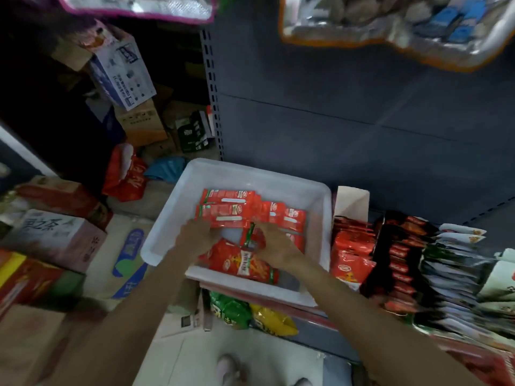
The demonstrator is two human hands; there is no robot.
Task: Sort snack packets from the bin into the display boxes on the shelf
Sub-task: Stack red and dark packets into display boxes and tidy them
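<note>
A white plastic bin [172, 218] stands on the shelf edge with several red snack packets [231, 207] lying flat inside. Both my hands reach into it. My left hand [199, 235] lies on the packets at the bin's middle, fingers curled over their near edge. My right hand [276, 246] grips an upright red packet with a green edge [252, 235]. One larger red packet [242, 263] lies at the bin's near side between my wrists. To the right, an open display box [352, 203] holds red packets [352, 254] standing in a row.
Black-and-red packets [398, 263] and white packets [457, 263] fill the shelf further right. Green and yellow bags [250, 316] sit on the lower shelf under the bin. Cardboard cartons [55, 238] are stacked on the floor at left. Bags hang overhead.
</note>
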